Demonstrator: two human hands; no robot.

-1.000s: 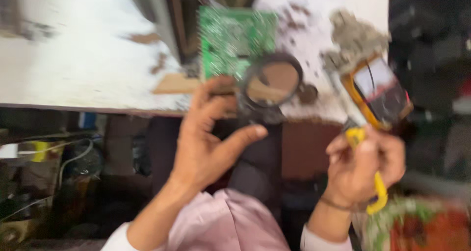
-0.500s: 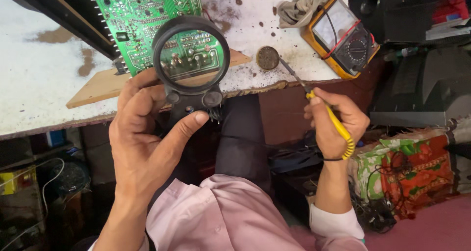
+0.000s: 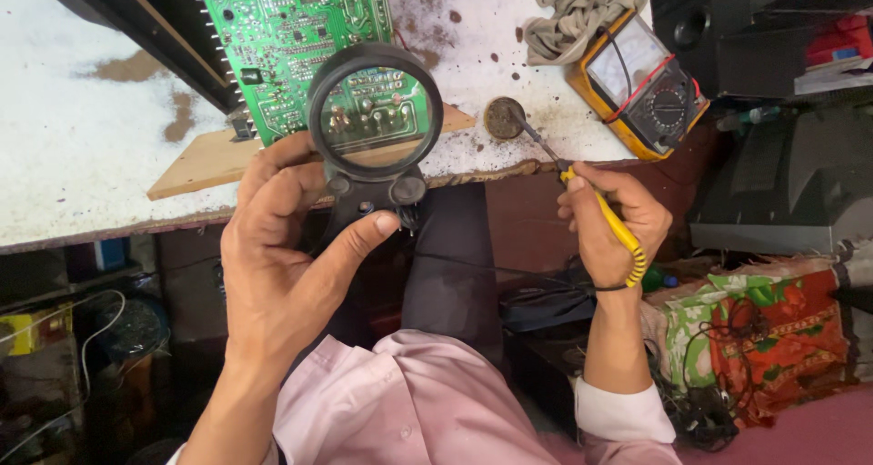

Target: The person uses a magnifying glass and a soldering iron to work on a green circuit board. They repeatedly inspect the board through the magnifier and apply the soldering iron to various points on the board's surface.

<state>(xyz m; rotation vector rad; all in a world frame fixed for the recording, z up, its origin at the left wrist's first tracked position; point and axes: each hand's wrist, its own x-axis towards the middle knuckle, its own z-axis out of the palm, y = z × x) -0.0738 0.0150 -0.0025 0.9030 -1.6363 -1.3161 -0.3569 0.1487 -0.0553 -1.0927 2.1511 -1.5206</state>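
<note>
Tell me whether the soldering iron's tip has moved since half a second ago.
No. The soldering iron tip still rests on the small round tin, beside the yellow meter.

White stained bench (image 3: 82,156): wooden board (image 3: 195,165), multimeter (image 3: 641,79), rag (image 3: 582,10)

Single head-worn camera, looking steeply down from above person's chest. Faces forward over lap onto near edge of white stained desk (image 3: 82,156). Close range, arm's length. No second view.

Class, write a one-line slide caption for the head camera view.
Left hand holds a magnifying glass over a green circuit board; right hand dips a yellow soldering iron into a small round tin.
</note>
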